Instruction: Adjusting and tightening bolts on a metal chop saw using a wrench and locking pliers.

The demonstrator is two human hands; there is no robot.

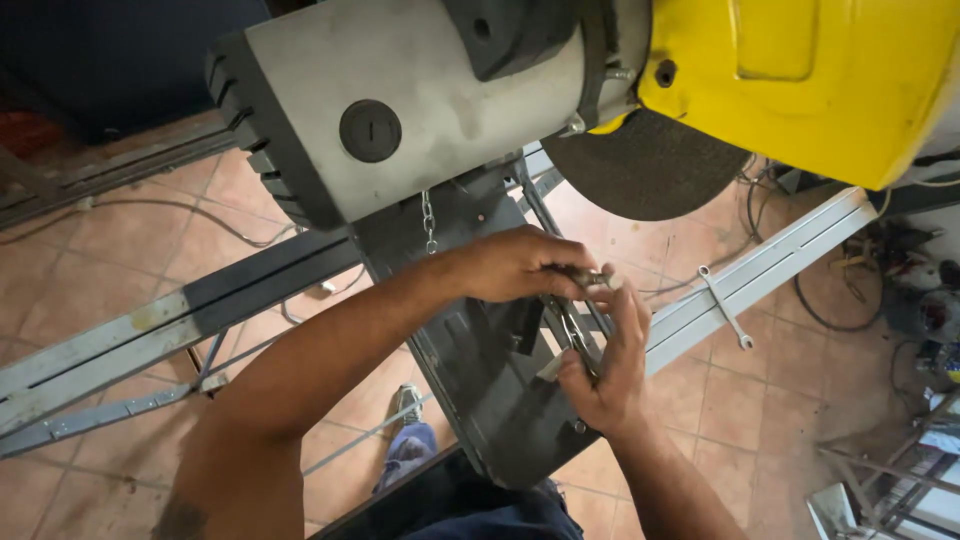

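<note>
Left hand (pixel 515 265) closed on a small dark metal fitting (pixel 580 273) at the black steel saw base (pixel 490 370); right hand (pixel 605 365) pinching a slim silver wrench (pixel 572 330) just below. Could slip, probably, knuckles skidding against the base edge close beneath the grey abrasive cutting disc (pixel 645 165). Little open room under the grey motor housing (pixel 400 95); more rightward along the long grey aluminium rail (pixel 770 265) bearing a loose silver spanner (pixel 725 307).

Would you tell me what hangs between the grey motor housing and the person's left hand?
A short metal chain hangs from under the grey motor housing, just above the left hand, in the head view.
</note>
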